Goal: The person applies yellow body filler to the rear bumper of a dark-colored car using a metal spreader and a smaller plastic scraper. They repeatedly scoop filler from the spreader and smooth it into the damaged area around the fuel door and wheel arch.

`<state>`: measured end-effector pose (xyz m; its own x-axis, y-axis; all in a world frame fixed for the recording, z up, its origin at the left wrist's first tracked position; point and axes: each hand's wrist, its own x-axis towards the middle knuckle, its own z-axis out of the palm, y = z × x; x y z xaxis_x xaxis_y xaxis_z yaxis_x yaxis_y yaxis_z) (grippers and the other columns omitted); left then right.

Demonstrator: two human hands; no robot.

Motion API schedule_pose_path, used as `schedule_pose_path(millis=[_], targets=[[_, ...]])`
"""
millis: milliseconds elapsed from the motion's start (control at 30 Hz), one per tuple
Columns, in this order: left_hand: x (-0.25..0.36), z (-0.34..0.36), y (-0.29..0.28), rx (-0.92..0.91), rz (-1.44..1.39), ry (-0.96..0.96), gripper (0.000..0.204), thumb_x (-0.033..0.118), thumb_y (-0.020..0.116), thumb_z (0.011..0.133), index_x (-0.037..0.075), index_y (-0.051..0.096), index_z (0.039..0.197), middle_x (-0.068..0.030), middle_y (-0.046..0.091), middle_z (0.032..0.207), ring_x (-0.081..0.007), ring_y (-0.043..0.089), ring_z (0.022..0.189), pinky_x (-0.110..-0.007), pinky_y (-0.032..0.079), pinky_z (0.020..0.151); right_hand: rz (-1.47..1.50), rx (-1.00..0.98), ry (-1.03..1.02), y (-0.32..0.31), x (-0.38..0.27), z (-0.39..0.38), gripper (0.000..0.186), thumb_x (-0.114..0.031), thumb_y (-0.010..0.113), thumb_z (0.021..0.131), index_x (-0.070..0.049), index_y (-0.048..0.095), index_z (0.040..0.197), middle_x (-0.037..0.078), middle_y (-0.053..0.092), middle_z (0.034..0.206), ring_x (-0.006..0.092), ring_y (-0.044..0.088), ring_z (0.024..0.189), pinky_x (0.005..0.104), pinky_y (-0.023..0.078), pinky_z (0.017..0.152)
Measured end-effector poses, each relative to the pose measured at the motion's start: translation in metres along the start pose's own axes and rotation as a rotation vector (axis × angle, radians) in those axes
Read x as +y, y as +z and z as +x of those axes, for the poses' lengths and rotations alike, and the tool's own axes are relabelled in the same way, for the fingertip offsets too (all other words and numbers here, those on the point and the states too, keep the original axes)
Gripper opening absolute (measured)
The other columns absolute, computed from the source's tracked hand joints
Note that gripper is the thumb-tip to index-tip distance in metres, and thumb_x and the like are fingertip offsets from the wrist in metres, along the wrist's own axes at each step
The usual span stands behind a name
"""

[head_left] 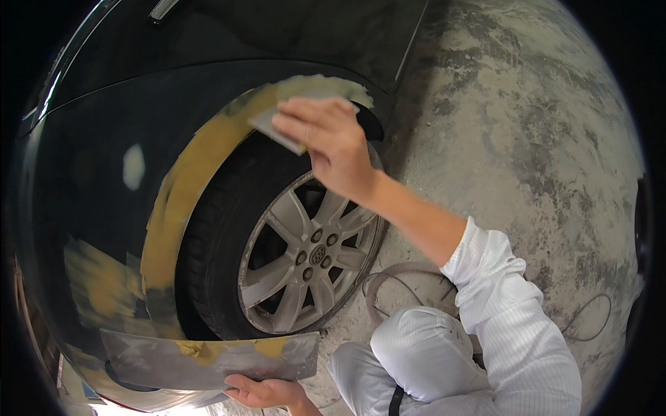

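Note:
Along the dark car's wheel arch runs a band of yellow body filler (182, 177), paler at its upper end. My right hand (331, 147) presses its fingers on a grey flat spreader (267, 129), laid against the upper part of that band; the hand is slightly blurred. Low in view, my left hand (262, 392) grips the lower edge of a wide grey mixing board (149, 357). Lumps of yellow filler (200, 351) lie along the board's upper edge. Its thumb shows; the fingers behind the board are hidden.
Just under the arch stands the wheel (316, 256) with its black tyre. More thin filler (104, 281) and a pale spot (134, 166) mark the body panel (90, 187). My bent knee (423, 347) is close to the wheel. A hose (378, 281) lies on the stained concrete floor (499, 139).

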<state>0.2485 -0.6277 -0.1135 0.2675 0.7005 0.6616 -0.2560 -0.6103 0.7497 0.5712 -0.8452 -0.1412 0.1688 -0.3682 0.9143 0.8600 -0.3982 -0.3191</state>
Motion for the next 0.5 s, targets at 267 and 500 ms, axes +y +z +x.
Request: schedule_pose_path(millis=[267,500], targets=[[-0.009,0.003,-0.005,0.007,0.057,0.039,0.066,0.049,0.058,0.121,-0.005,0.053,0.158,-0.0190,0.060,0.158,-0.0273,0.062,0.138,-0.040,0.051,0.119,-0.001,0.020,-0.020,0.021,0.030,0.026,0.049,0.016,0.072,0.085,-0.011,0.085,0.124,0.007,0.084,0.127,0.0233,0.079,0.121,0.0380,0.054,0.100],[0.000,0.004,0.018,-0.046,0.002,0.063,0.066,0.049,0.059,0.120,-0.008,0.053,0.154,-0.0194,0.063,0.152,-0.0251,0.064,0.131,-0.039,0.053,0.115,0.043,-0.044,-0.009,0.001,0.009,-0.008,0.048,0.015,0.072,0.085,-0.010,0.084,0.124,0.010,0.084,0.127,0.0283,0.078,0.122,0.0397,0.056,0.099]])
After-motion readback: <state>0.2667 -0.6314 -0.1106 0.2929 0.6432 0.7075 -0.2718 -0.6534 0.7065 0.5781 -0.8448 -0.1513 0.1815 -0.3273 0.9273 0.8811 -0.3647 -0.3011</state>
